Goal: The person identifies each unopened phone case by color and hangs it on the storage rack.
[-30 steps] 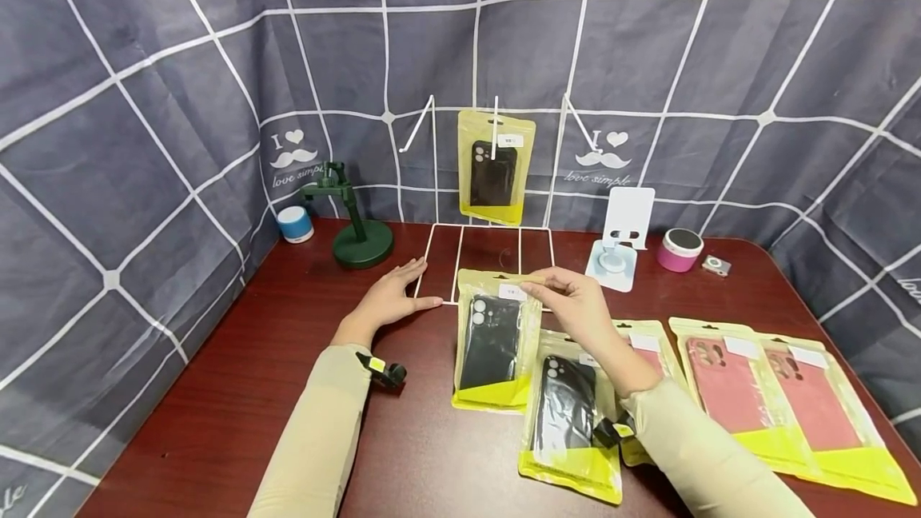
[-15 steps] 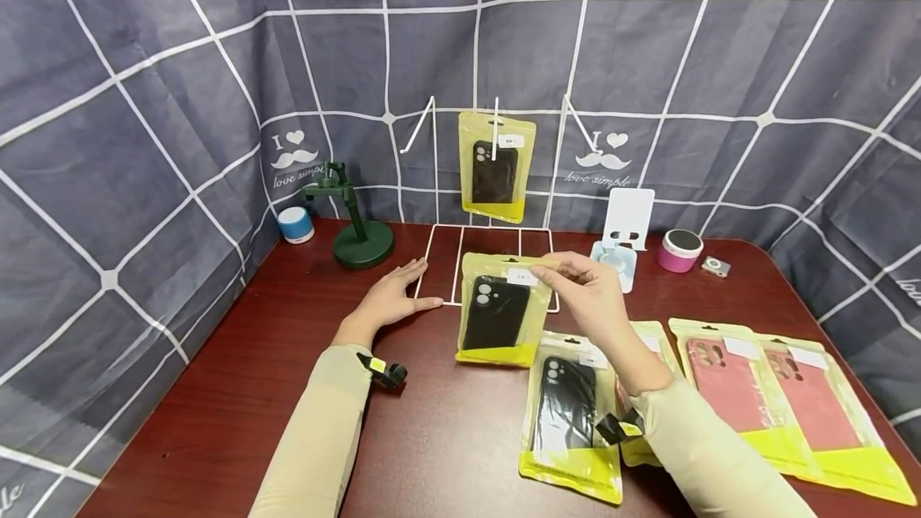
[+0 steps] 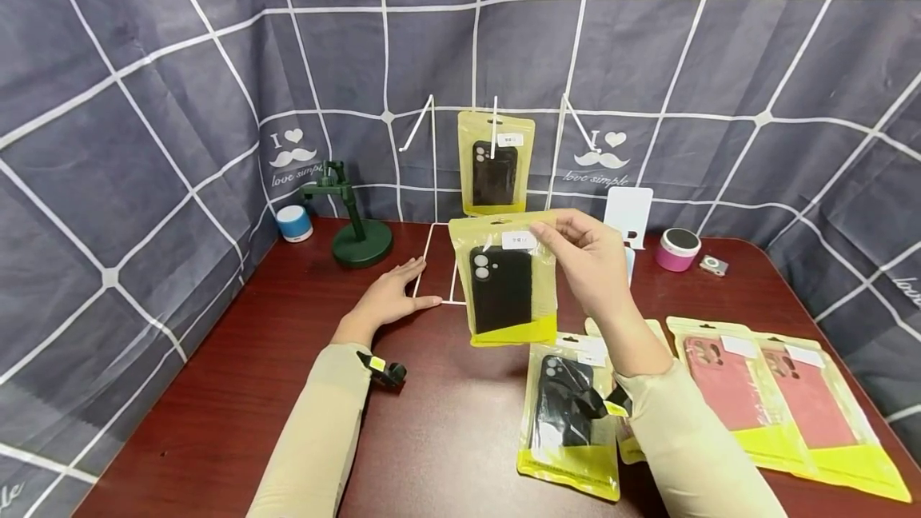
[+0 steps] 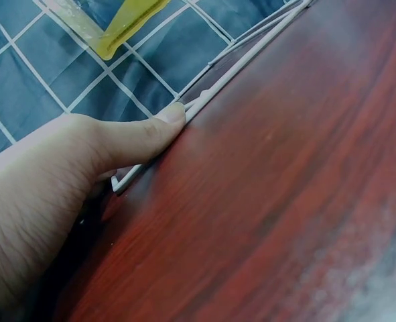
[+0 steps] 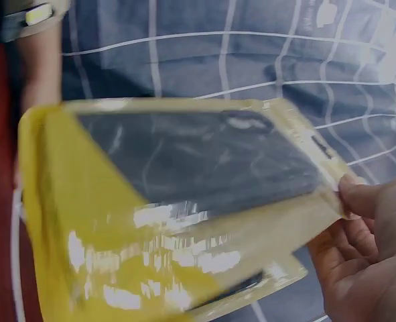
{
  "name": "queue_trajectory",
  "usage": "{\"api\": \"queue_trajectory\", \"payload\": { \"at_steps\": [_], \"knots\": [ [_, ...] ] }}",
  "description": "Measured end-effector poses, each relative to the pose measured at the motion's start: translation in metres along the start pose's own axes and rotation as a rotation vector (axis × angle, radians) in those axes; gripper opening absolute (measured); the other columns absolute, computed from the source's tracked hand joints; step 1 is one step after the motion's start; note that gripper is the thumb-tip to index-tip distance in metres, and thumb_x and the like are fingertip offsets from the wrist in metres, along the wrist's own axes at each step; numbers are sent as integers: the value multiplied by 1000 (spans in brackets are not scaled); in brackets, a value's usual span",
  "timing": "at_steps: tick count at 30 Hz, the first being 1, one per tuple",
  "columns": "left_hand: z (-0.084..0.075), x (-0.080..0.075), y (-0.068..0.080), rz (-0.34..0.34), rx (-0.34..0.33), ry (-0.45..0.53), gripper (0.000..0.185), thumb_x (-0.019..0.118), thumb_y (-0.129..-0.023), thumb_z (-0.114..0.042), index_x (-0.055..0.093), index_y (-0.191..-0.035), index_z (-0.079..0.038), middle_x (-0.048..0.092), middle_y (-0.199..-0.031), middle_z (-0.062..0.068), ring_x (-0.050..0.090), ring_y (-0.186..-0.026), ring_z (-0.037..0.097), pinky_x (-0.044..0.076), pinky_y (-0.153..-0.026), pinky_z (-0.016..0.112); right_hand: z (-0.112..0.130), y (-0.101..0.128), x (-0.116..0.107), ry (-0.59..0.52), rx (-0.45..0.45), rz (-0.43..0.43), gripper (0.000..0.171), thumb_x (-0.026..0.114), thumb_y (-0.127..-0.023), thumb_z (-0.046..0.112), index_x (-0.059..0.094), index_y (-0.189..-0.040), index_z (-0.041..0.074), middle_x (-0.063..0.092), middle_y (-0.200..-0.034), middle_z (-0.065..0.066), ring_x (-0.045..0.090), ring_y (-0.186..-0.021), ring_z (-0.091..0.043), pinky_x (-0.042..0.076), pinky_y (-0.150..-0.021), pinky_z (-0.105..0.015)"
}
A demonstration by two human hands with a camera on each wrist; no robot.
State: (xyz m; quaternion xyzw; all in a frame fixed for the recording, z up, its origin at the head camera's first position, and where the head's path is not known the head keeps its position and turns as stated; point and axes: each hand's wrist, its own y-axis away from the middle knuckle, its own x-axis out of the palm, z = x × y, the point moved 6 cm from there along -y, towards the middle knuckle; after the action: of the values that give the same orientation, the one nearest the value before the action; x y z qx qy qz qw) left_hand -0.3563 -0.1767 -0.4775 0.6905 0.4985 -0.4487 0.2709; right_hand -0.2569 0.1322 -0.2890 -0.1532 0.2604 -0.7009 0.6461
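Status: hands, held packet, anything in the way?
Right hand pinches black-case packet near its top corner, in mid-air. Left hand touches wire rack. Another packet hangs on middle hook, possibly in the way.

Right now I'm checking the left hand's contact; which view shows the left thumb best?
The left wrist view: the left thumb is large, its tip at the white rack. The head view shows it smaller, with the rest of the left hand; in the right wrist view I cannot make it out.
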Motion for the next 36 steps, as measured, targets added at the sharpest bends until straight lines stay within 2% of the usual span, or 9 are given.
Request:
{"api": "queue_trajectory", "payload": {
  "at_steps": [7,14,24,30,36],
  "knots": [
    [1,-5,-1,-12,3,6,101,65,-80,-76,38,-157,-16,33,-162,5,28,-150,28,25,-120,47,18,-12,9,-152,-41,-6,17,74,-92,11,73,-94,-5,65,-69,-1,51,-62,-12,42,-56,-24],
    [1,-3,-3,-13,3,26,103,66,-78,-77,40,-156,-15,34,-161,5,29,-149,27,27,-119,47,21,-16,11,-254,-37,-33,14,76,-90,6,75,-97,-5,72,-77,-3,56,-64,-12,47,-59,-21],
    [1,-2,-2,-7,0,17,101,67,-79,-75,38,-156,-16,34,-162,4,29,-149,27,26,-119,50,18,-23,15,-301,-30,-67,11,77,-89,6,77,-97,-2,74,-79,-3,58,-66,-10,46,-60,-20],
    [2,-2,-2,-14,3,20,103,64,-78,-78,38,-157,-17,34,-162,4,29,-149,27,26,-119,49,18,-35,16,-227,-14,-103,13,79,-88,11,78,-96,1,75,-79,-1,56,-66,-9,43,-58,-20],
    [2,-1,-3,-22,-6,13,106,63,-75,-82,39,-156,-19,34,-161,2,29,-149,23,27,-119,46,20,-50,17,-209,0,-131,15,81,-87,13,79,-95,1,74,-77,-1,54,-61,-8,39,-53,-20]
  ]
}}
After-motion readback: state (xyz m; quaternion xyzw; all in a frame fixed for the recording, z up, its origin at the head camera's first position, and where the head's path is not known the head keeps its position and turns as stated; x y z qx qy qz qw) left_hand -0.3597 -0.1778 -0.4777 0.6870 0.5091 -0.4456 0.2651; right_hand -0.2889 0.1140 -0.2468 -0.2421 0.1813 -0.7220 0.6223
